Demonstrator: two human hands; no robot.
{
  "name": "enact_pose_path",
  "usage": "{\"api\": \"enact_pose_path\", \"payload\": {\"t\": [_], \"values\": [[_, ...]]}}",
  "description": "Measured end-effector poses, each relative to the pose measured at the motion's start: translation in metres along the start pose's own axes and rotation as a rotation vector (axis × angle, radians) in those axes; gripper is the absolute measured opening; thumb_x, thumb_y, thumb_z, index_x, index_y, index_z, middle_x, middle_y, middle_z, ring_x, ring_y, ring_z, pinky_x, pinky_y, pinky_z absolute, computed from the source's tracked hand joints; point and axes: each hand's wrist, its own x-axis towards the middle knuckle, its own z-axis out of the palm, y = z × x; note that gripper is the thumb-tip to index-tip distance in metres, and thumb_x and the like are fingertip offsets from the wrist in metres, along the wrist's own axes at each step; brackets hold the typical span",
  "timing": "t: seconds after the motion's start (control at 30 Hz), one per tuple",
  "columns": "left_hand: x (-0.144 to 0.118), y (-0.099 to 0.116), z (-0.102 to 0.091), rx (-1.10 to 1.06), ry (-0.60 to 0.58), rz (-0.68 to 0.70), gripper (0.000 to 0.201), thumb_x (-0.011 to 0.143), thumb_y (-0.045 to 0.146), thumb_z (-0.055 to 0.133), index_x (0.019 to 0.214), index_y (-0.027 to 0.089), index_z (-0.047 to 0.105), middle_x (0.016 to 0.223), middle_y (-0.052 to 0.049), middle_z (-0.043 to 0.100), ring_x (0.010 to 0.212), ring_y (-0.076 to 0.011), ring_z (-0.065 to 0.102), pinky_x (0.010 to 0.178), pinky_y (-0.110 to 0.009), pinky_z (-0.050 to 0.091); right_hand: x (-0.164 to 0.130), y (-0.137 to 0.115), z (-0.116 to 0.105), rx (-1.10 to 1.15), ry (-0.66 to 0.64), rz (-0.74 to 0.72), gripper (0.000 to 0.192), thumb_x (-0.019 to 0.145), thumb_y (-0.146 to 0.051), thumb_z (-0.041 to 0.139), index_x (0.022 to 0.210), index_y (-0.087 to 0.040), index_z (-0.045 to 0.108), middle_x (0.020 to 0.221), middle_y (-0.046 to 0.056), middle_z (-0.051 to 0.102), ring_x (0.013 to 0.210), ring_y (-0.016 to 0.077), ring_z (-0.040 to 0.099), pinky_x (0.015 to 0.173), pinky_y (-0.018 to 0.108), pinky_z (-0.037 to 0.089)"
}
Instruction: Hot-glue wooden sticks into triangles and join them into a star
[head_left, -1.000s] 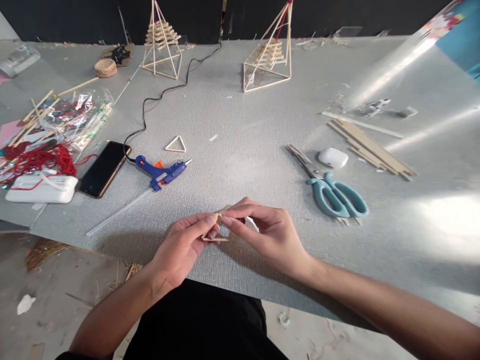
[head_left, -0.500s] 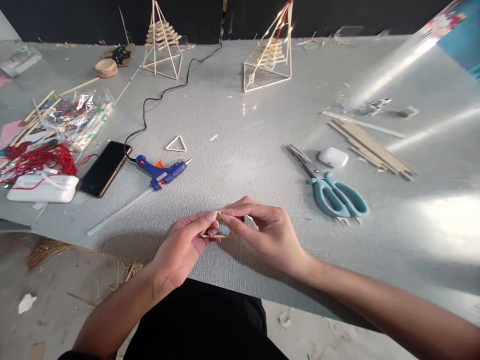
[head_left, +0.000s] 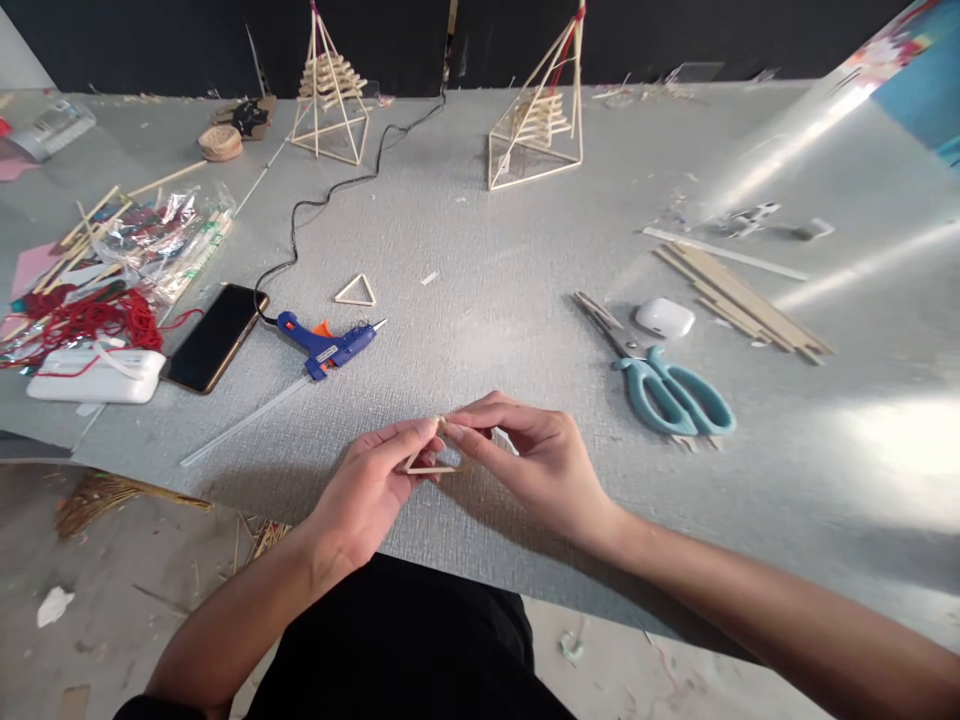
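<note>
Near the table's front edge, my left hand (head_left: 379, 480) pinches a small triangle of thin wooden sticks (head_left: 431, 470) by its upper corner. My right hand (head_left: 529, 455) closes on the same corner, thumb and forefinger meeting the left fingertips. The lower stick of the triangle shows below the fingers; the rest is partly hidden behind them. Ahead and to the left lie a blue glue gun (head_left: 330, 345) with a clear glue stick in its back and another small stick triangle (head_left: 355, 290). Scissors with teal handles (head_left: 664, 385) rest to the right.
Two stick pyramids (head_left: 330, 110) stand at the back. On the left are a phone (head_left: 217, 338), a white power bank (head_left: 94, 376), red yarn (head_left: 112, 318) and bagged sticks. On the right lie a white earbud case (head_left: 665, 318) and flat wooden strips (head_left: 742, 300). A black cord crosses the table.
Both hands stay pinched at the triangle's corner, with only a slight shift; more of its left corner shows now. The whole view has moved a little.
</note>
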Motion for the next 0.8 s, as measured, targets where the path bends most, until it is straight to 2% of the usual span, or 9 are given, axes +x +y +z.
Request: {"api": "enact_pose_path", "payload": {"t": [0.13, 0.23, 0.4, 0.53, 0.67, 0.8], "values": [[0.0, 0.002, -0.004, 0.07, -0.019, 0.031, 0.026, 0.091, 0.042, 0.073, 0.096, 0.017, 0.08, 0.088, -0.006, 0.071, 0.079, -0.0141, 0.059, 0.074, -0.028, 0.045, 0.002, -0.001, -0.001, 0.153, -0.033, 0.179, 0.023, 0.085, -0.046, 0.077, 0.093, -0.024, 0.08, 0.089, 0.005, 0.08, 0.082, 0.0212, 0.074, 0.074, 0.037, 0.059], [-0.006, 0.003, -0.012, 0.162, -0.033, 0.108, 0.036, 0.096, 0.048, 0.064, 0.104, 0.017, 0.081, 0.091, -0.011, 0.075, 0.08, -0.0186, 0.062, 0.07, -0.03, 0.046, 0.004, -0.001, -0.003, 0.272, -0.016, 0.233, 0.022, 0.082, -0.046, 0.08, 0.09, -0.025, 0.08, 0.09, 0.004, 0.081, 0.081, 0.0193, 0.074, 0.076, 0.035, 0.06], [-0.026, 0.003, -0.026, 0.42, -0.065, 0.252, 0.028, 0.096, 0.042, 0.065, 0.104, 0.021, 0.083, 0.096, -0.011, 0.078, 0.082, -0.0206, 0.062, 0.074, -0.034, 0.048, 0.005, -0.004, -0.005, 0.278, 0.04, 0.244, 0.02, 0.08, -0.045, 0.082, 0.087, -0.027, 0.081, 0.092, 0.004, 0.08, 0.083, 0.019, 0.072, 0.078, 0.036, 0.059], [-0.037, 0.004, -0.026, 0.56, -0.083, 0.303, 0.023, 0.098, 0.037, 0.064, 0.109, 0.026, 0.081, 0.097, -0.01, 0.079, 0.083, -0.0198, 0.061, 0.073, -0.033, 0.048, 0.004, -0.006, -0.005, 0.271, 0.039, 0.231, 0.019, 0.08, -0.046, 0.082, 0.088, -0.027, 0.082, 0.094, 0.004, 0.08, 0.086, 0.0197, 0.073, 0.079, 0.035, 0.058], [-0.038, 0.006, -0.022, 0.598, -0.08, 0.309, 0.022, 0.098, 0.04, 0.065, 0.108, 0.029, 0.081, 0.097, -0.008, 0.079, 0.08, -0.0184, 0.061, 0.071, -0.032, 0.048, 0.003, -0.005, -0.005, 0.271, 0.048, 0.227, 0.019, 0.08, -0.046, 0.082, 0.087, -0.028, 0.082, 0.094, 0.004, 0.081, 0.087, 0.0199, 0.073, 0.078, 0.035, 0.058], [-0.034, 0.006, -0.021, 0.632, -0.016, 0.259, 0.022, 0.094, 0.042, 0.07, 0.101, 0.025, 0.082, 0.089, -0.007, 0.078, 0.066, -0.0139, 0.054, 0.063, -0.029, 0.044, 0.001, -0.003, -0.005, 0.264, 0.043, 0.208, 0.016, 0.081, -0.044, 0.082, 0.087, -0.03, 0.082, 0.093, 0.003, 0.081, 0.085, 0.0171, 0.072, 0.075, 0.03, 0.056]]}}
